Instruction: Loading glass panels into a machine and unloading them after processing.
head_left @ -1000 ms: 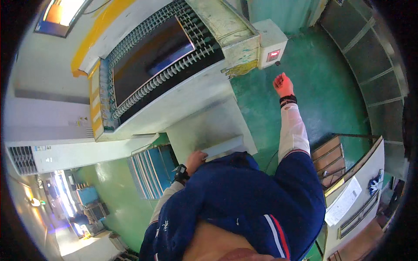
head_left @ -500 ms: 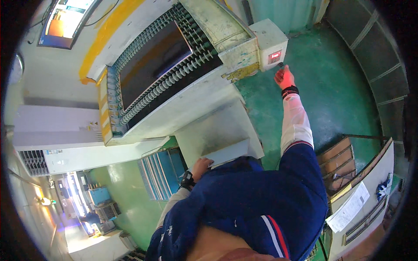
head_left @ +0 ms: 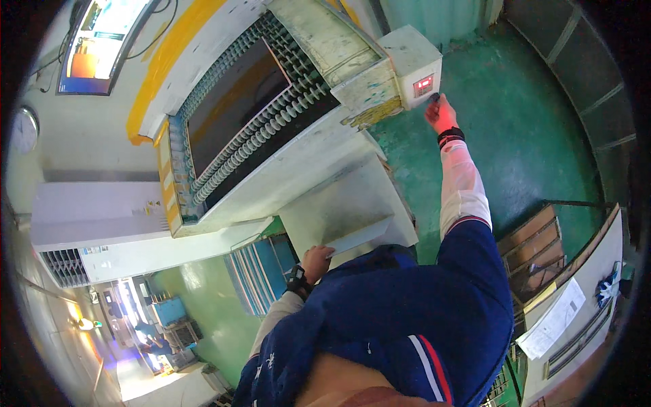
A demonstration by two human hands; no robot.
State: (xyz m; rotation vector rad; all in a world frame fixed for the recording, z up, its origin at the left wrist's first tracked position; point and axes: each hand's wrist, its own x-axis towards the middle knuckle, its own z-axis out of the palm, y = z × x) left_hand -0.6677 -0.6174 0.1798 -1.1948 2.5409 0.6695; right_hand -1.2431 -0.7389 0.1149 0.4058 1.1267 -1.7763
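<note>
My right arm stretches far forward to a pale control box (head_left: 411, 60) with a red lit display (head_left: 423, 85). The fingers of my right hand (head_left: 443, 117) are closed around a small dark knob (head_left: 434, 98) just below that display. Close to my body, my left hand (head_left: 316, 263) grips the near left end of a thin grey-blue panel (head_left: 359, 235), which leans against my front over a pale metal surface (head_left: 319, 203). The fingers' undersides are hidden on both hands.
A roller conveyor (head_left: 278, 112) carries a dark flat sheet (head_left: 237, 95) ahead on the left. Below it stands a rack of upright panels (head_left: 254, 275). At the right is a cart (head_left: 539, 373) with papers (head_left: 553, 319). A screen (head_left: 102, 51) hangs at the upper left.
The view has turned slightly, so the surroundings at left sit lower and further right. My right hand stays at the knob and my left hand stays on the panel.
</note>
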